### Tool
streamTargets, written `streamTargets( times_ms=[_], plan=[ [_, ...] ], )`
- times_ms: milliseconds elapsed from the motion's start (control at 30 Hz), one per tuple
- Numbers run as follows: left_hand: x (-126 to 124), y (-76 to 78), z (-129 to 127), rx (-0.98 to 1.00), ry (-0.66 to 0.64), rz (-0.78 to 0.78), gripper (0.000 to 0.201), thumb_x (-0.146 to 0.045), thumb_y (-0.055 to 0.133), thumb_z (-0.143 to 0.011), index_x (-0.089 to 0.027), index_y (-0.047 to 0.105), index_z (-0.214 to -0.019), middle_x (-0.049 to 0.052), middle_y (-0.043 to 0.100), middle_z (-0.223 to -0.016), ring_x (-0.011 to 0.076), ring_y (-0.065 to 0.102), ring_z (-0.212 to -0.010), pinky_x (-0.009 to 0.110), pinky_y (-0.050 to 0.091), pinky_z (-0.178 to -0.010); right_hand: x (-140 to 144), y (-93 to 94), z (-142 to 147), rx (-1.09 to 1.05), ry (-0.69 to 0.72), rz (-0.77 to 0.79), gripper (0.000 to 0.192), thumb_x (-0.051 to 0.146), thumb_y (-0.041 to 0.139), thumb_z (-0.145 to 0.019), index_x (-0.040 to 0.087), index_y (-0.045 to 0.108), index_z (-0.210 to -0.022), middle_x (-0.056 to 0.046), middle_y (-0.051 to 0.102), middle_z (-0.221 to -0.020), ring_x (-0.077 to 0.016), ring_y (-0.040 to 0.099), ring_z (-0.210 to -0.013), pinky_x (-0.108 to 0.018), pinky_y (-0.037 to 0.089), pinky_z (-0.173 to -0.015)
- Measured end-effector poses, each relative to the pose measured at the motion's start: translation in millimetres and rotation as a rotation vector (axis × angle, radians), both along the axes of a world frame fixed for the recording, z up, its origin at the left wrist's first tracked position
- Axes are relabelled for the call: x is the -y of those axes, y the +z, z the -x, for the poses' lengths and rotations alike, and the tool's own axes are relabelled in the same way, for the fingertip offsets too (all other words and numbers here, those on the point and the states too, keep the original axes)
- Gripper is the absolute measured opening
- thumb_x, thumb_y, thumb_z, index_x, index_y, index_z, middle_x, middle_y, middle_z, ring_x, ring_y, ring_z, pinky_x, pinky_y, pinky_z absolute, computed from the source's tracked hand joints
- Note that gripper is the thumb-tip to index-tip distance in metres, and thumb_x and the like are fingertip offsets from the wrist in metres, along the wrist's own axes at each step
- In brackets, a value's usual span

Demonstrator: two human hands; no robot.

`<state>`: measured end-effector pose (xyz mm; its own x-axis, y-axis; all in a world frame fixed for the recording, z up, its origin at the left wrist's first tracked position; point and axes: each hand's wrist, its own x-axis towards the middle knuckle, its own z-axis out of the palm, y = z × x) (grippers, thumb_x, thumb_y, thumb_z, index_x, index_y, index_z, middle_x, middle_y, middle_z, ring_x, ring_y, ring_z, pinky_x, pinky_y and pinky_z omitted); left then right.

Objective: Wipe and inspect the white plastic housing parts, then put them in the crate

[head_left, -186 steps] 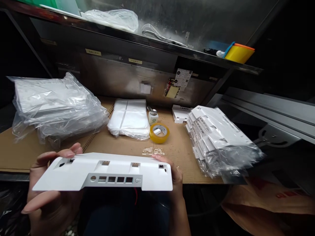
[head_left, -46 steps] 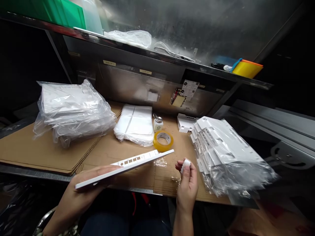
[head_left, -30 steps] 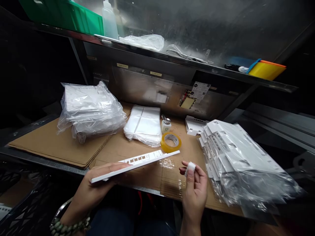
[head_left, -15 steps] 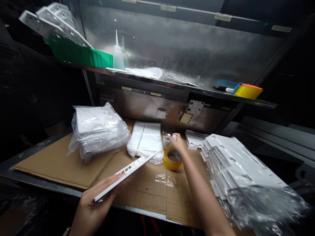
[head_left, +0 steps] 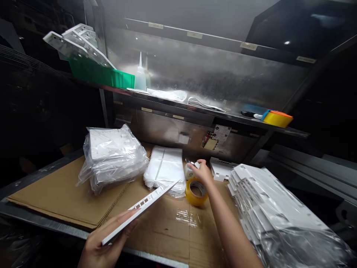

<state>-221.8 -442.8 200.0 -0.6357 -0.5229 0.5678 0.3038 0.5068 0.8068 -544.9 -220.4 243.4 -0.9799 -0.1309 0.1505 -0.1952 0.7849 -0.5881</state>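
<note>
My left hand [head_left: 103, 245] grips a long white plastic panel [head_left: 141, 210] with a row of rectangular cut-outs, held edge-on and slanting up toward the right over the cardboard. My right hand [head_left: 202, 172] is stretched forward and pinches a small white wad against the metal top of a little white dispenser bottle [head_left: 189, 171]. A yellow tape roll [head_left: 196, 191] lies just in front of that hand.
Bagged white panels [head_left: 111, 158] are stacked at the left, and a leaning stack of panels in plastic [head_left: 273, 208] at the right. Flat clear bags [head_left: 165, 169] lie behind the panel tip. Cardboard [head_left: 55, 193] covers the bench. A shelf above carries a green bin [head_left: 97, 72], a squeeze bottle [head_left: 140, 76] and a yellow tub [head_left: 276, 118].
My right hand has reached forward with the white wad from near the bench's front edge to the small bottle. The view has tilted up; the left hand still holds the panel.
</note>
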Motion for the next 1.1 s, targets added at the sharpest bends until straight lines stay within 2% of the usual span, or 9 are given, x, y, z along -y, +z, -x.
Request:
streamTargets(
  times_ms=[133,300,400,600,700,800,867,933,1100],
  plan=[
    [2,5.8,-1,-0.034,-0.002,0.067,0.018,-0.036,0.079,-0.084,-0.032,0.082,-0.101,-0.002,0.082,-0.099,0.0201,0.079,-0.087,0.021,0.063,-0.087,-5,11.8,6,-0.007,0.027,-0.059,0.040,0.049,0.054,-0.102,0.016,0.061,-0.124,-0.007,0.069,-0.111,-0.0209,0.068,-0.097,-0.043,0.057,-0.089],
    [3,15.8,-2,-0.098,0.006,0.143,0.019,-0.028,0.078,-0.085,-0.030,0.081,-0.104,-0.001,0.083,-0.098,0.0213,0.080,-0.084,0.021,0.064,-0.082,-2,21.7,7,-0.111,0.129,-0.170,0.028,0.038,0.062,-0.099,0.017,0.064,-0.118,-0.008,0.065,-0.124,-0.0231,0.064,-0.110,-0.046,0.053,-0.098],
    [2,13.3,-2,-0.083,-0.016,0.169,0.022,-0.024,0.077,-0.086,-0.029,0.080,-0.108,0.000,0.082,-0.103,0.0203,0.080,-0.088,0.020,0.063,-0.085,-1,25.7,4,-0.151,0.167,-0.202,0.018,0.034,0.064,-0.098,0.018,0.068,-0.106,-0.007,0.066,-0.121,-0.0210,0.064,-0.104,-0.044,0.053,-0.096],
    [-5,6.5,-4,-0.107,0.011,0.175,0.023,-0.020,0.076,-0.088,-0.028,0.077,-0.110,-0.001,0.081,-0.106,0.0179,0.078,-0.093,0.020,0.061,-0.092,0,37.6,-13,-0.245,0.142,-0.079,0.011,0.024,0.062,-0.095,0.020,0.072,-0.096,-0.008,0.068,-0.112,-0.0215,0.064,-0.096,-0.038,0.049,-0.089],
    [-11,7.9,-4,-0.149,0.010,0.237,0.032,-0.013,0.074,-0.089,-0.028,0.074,-0.118,-0.002,0.079,-0.112,0.0162,0.076,-0.100,0.019,0.058,-0.096,1,44.0,-57,-0.328,0.142,0.073,0.023,0.035,0.053,-0.101,0.023,0.069,-0.112,-0.009,0.069,-0.117,-0.0229,0.065,-0.102,-0.034,0.049,-0.089],
    [-19,9.3,-3,-0.153,-0.009,0.299,0.038,-0.008,0.071,-0.089,-0.026,0.071,-0.123,0.000,0.077,-0.117,0.0187,0.074,-0.109,0.024,0.058,-0.097,3,44.5,-129,-0.369,0.231,0.262,0.032,0.046,0.049,-0.103,0.025,0.064,-0.123,-0.006,0.070,-0.120,-0.0201,0.067,-0.105,-0.030,0.053,-0.087],
    [-23,10.6,-2,-0.153,-0.024,0.344,0.039,-0.004,0.070,-0.089,-0.024,0.071,-0.122,0.002,0.077,-0.116,0.0192,0.073,-0.108,0.027,0.058,-0.097,6,41.7,-180,-0.364,0.366,0.532,0.022,0.039,0.062,-0.099,0.025,0.068,-0.115,-0.005,0.072,-0.111,-0.0192,0.067,-0.099,-0.030,0.054,-0.084],
    [-28,12.7,-1,-0.156,-0.043,0.400,0.040,-0.001,0.068,-0.089,-0.023,0.070,-0.122,0.002,0.077,-0.113,0.0180,0.073,-0.106,0.027,0.058,-0.096,10,37.8,-221,-0.375,0.467,0.612,0.013,0.027,0.067,-0.095,0.025,0.070,-0.107,-0.003,0.070,-0.102,-0.0177,0.066,-0.092,-0.029,0.054,-0.079],
    [-39,16.5,0,-0.145,-0.127,0.483,0.044,0.000,0.062,-0.092,-0.023,0.066,-0.128,0.003,0.076,-0.118,0.0167,0.071,-0.111,0.027,0.055,-0.101,17,29.8,-254,-0.381,0.552,0.618,0.016,0.016,0.069,-0.088,0.024,0.070,-0.102,-0.002,0.065,-0.093,-0.0155,0.064,-0.083,-0.026,0.054,-0.071]
  ],
)
